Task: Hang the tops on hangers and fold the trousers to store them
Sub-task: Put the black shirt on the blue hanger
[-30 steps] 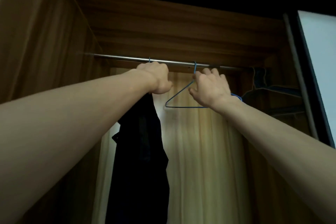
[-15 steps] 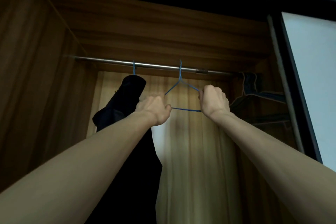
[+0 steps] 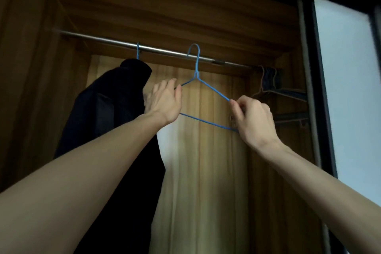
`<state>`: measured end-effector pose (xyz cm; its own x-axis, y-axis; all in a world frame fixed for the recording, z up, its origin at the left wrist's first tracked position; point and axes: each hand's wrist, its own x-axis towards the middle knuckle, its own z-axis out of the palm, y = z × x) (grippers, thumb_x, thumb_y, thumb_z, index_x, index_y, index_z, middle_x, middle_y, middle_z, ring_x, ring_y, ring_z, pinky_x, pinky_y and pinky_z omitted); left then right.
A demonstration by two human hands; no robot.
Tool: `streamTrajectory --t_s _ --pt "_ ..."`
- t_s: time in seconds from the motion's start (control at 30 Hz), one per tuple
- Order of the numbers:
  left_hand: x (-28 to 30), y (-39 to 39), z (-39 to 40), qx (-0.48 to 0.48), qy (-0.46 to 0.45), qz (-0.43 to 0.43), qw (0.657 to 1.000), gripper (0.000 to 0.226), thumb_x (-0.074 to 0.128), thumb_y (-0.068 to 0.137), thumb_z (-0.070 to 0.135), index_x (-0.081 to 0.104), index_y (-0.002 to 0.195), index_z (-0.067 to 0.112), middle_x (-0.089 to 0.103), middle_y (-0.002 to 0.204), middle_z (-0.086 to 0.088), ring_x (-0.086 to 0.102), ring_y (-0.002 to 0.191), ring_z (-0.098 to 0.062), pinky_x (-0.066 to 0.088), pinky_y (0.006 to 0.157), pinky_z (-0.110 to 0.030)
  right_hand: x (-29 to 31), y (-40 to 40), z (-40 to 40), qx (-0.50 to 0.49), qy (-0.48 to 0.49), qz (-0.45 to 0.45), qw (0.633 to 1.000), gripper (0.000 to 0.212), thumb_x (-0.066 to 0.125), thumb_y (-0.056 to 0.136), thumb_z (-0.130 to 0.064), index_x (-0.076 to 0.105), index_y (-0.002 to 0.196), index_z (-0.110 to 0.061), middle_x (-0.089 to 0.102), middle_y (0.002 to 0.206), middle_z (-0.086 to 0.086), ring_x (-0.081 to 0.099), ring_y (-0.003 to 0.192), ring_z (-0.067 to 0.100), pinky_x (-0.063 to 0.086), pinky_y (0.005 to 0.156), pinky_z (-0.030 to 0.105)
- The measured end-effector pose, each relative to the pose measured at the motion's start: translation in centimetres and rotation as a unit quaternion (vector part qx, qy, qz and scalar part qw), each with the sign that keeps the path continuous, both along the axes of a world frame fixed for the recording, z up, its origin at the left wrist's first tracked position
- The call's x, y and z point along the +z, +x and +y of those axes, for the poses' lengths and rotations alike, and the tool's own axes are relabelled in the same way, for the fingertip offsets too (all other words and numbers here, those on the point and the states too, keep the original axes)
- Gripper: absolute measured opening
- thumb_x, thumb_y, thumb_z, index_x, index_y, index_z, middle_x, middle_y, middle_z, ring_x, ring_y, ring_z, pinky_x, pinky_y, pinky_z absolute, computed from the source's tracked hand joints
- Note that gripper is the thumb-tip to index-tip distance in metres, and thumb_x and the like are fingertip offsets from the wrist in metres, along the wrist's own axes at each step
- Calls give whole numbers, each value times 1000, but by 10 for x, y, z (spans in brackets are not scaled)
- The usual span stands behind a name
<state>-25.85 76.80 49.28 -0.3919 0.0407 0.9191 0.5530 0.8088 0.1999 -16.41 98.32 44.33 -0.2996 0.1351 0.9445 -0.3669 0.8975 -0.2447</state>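
An empty blue wire hanger (image 3: 206,88) is up at the metal rail (image 3: 103,39), its hook reaching over the rail's line. My left hand (image 3: 162,103) holds its left corner, which is hidden behind the palm, with the thumb on the sloping wire. My right hand (image 3: 252,118) pinches the right corner. To the left, a black top (image 3: 115,113) hangs from the rail on a second blue hanger (image 3: 137,51), close behind my left hand.
The wooden wardrobe wall (image 3: 31,88) closes in on the left. A bunch of spare hangers (image 3: 270,80) sits at the rail's right end. A dark sliding-door frame (image 3: 321,99) with a pale panel stands on the right. A light curtain (image 3: 206,171) hangs behind.
My left hand let go of the black top's hanger at the rail and moved right onto the empty blue hanger. My right hand slid down to its right corner.
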Motion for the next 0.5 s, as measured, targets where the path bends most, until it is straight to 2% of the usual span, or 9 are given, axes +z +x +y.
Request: streamTrajectory --t_s 0.13,0.23,0.33,0.43,0.5 --pt "-25 -1 4 -109 0 25 994 39 32 112 36 61 129 16 63 126 -7 53 120 -32 43 99 -43 -34 33 6 -12 18 2 1000 36 51 108 -43 64 84 -19 64 68 0 60 69 29 46 64 41" --pt "-50 4 7 -173 18 22 985 38 37 110 39 67 106 16 64 103 1 59 98 -25 47 82 -40 -52 61 8 -35 45 -16 998 34 54 107 -43 65 84 -20 62 65 -1 59 65 28 48 62 43" --pt "-79 14 16 -253 16 40 967 37 44 110 29 68 88 12 60 82 5 55 75 -18 39 71 -33 -68 90 8 -93 78 -71 990 34 52 106 -49 58 82 -25 60 64 -3 59 68 30 49 62 43" --pt "-110 27 30 -334 34 -12 942 37 48 108 23 61 77 10 52 57 14 48 55 -4 35 58 -21 -85 121 8 -154 113 -141 971 32 47 107 -50 56 89 -25 57 66 -6 58 71 29 43 62 39" --pt "-131 38 43 -368 34 -48 928 37 48 108 23 60 76 11 51 51 20 45 48 -2 32 50 -15 -96 140 8 -187 130 -184 956 30 45 108 -49 56 94 -25 55 68 -8 55 72 28 39 64 38"
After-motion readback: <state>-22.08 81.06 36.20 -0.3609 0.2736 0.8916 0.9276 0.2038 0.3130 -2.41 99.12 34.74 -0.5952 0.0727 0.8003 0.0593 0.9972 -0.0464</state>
